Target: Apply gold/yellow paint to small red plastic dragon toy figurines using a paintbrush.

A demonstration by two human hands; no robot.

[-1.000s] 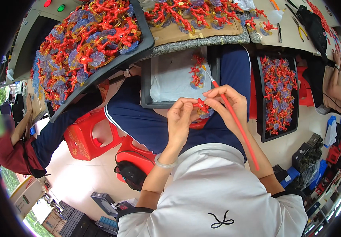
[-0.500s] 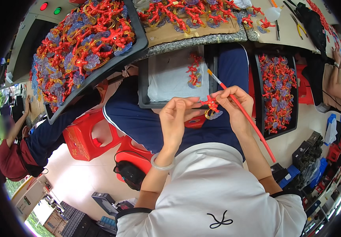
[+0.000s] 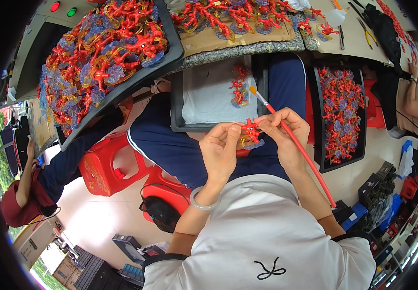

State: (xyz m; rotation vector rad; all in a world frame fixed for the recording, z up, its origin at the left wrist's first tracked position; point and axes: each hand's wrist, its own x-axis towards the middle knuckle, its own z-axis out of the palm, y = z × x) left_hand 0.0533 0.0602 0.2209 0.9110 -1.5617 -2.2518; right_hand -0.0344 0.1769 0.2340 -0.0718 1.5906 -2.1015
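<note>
A small red figurine (image 3: 251,128) with a yellow curl and a translucent blue base is held over my lap. My left hand (image 3: 220,149) pinches one side of it between thumb and fingers. My right hand (image 3: 289,137) grips a paintbrush (image 3: 302,149) with a red handle, its orange bristles pointing up toward the tray; the thumb and fingertips also touch the figurine's other side. Just beyond my hands lies a dark tray (image 3: 176,108) lined with a white sheet (image 3: 204,96). Several similar figurines (image 3: 239,87) lie in a row at its right.
A big black tray (image 3: 174,41) heaped with figurines stands at the left. More figurines cover cardboard (image 3: 218,46) on the stone-edged table. Right of my knee is another filled black tray (image 3: 320,116). Red stools (image 3: 103,169) stand at the left; co-workers (image 3: 22,198) sit at both sides.
My left hand has moved slightly right and its fingers now close on the figurine, which is turned more upright. The co-worker at the left has shifted posture.
</note>
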